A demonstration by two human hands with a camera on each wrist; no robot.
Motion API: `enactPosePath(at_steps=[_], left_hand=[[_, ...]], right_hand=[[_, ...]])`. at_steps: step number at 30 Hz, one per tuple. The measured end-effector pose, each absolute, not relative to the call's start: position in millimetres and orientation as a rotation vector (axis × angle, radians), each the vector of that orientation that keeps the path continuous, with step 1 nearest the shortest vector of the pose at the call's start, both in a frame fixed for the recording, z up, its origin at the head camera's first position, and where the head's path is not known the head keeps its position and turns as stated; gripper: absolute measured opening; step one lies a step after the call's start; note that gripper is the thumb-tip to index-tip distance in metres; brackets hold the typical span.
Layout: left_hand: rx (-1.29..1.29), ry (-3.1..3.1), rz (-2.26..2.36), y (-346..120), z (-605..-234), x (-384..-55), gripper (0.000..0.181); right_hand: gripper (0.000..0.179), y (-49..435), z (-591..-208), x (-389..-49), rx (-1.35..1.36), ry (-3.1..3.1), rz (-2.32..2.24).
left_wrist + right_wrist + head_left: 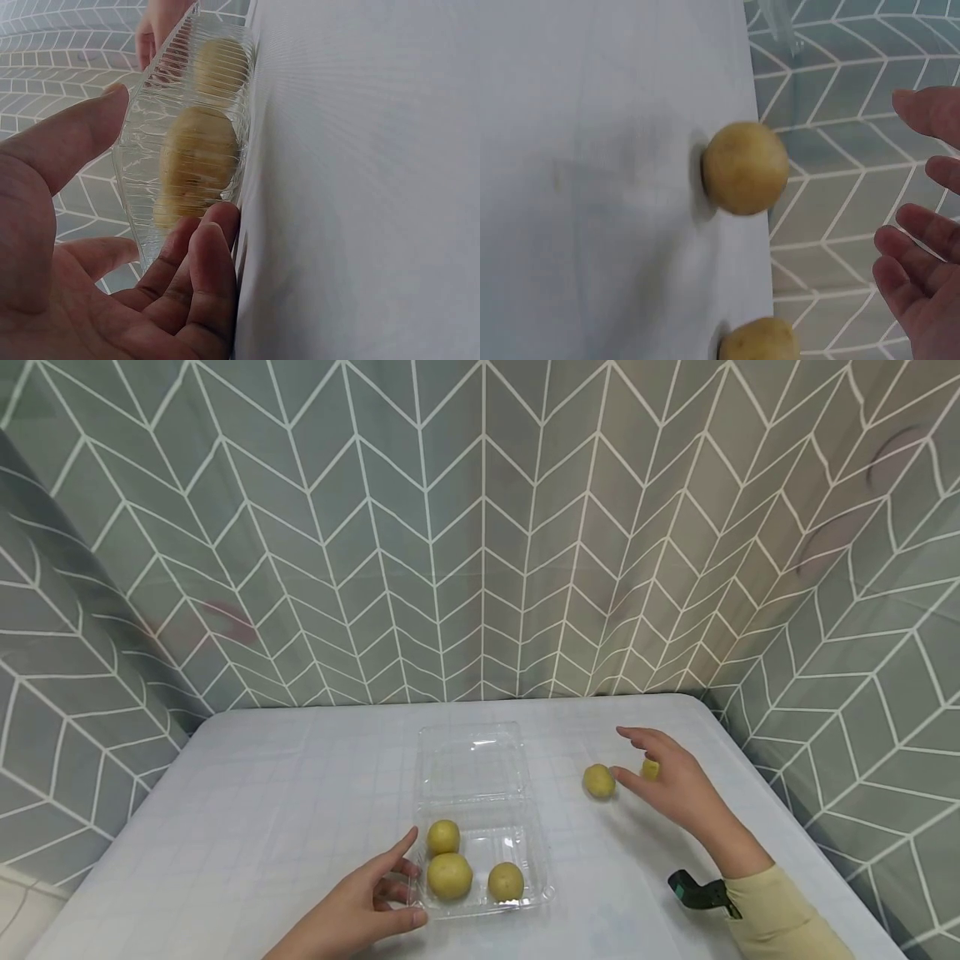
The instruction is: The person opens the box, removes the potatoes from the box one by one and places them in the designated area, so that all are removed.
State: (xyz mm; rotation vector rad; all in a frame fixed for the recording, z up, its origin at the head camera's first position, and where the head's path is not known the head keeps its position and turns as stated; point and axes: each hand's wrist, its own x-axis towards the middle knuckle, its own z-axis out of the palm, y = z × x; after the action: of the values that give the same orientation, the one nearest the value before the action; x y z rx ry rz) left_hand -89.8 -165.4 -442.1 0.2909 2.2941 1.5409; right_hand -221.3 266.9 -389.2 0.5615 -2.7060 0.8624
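My left hand (367, 897) is at the left wall of a clear plastic clamshell box (486, 843), thumb and fingers spread along its side. In the left wrist view, fingertips (214, 247) lie against the ribbed wall close to the table. Inside the box sit three round yellow potatoes, two at the left (449, 877) (443, 837) and one at the right (506, 882). My right hand (678, 785) hovers with parted fingers over two loose potatoes; one (598, 782) is near the thumb, the other (650, 769) partly hidden behind the hand. The right hand holds nothing.
The box's lid (472, 764) lies folded back toward the far edge of the white-covered table (300, 802). Grey curtains (480, 527) with white zigzag lines stand behind and at both sides. A black device (699, 891) is strapped at the right wrist.
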Motion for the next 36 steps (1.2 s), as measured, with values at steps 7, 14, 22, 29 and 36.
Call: enactPosePath(at_steps=[7, 14, 22, 29, 36], left_hand=[[0.297, 2.287, 1.550, -165, -442, -90, 0.092], [0.285, 2.280, 1.547, -165, -442, -90, 0.093], [0.257, 2.267, 1.556, -164, -442, -91, 0.093], [0.279, 2.278, 1.551, -165, -442, -91, 0.093], [0.270, 2.267, 1.562, -164, -443, -91, 0.093]], right_hand=[[0.059, 250, -386, -215, 0.680, -2.625, 0.897], [0.058, 234, -384, -207, 0.725, -2.636, 1.023], [0.057, 215, -381, -199, 0.760, -2.647, 1.213], [0.056, 203, -384, -193, 0.889, -2.637, 1.256], [0.054, 190, -389, -190, 1.013, -2.641, 1.279]])
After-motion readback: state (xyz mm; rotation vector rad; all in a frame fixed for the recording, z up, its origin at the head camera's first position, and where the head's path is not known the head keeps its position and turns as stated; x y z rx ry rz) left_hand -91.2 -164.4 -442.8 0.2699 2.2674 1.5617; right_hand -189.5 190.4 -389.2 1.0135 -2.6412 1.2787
